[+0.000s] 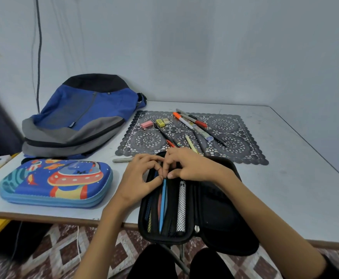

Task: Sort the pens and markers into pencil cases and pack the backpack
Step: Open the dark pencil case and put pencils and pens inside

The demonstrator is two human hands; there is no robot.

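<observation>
Head view: both my hands pinch the top of a blue pen in the open black case.

My left hand (142, 178) and right hand (192, 168) have their fingers curled tight, and the tips meet on the upper end of the blue pen (163, 204). From that pinch the pen runs straight back toward me, lying in the left half of the black pencil case (214, 208) among other pens. I judge it light, stiff and smooth, apt to slide between fingertips, so the end is where to hold it. The loose pens and markers (184, 121) lie on the lace mat (235, 141) just beyond my knuckles. The cartoon pencil case (56, 182) sits closed left of my left hand, with the backpack (80, 117) beyond it.
</observation>
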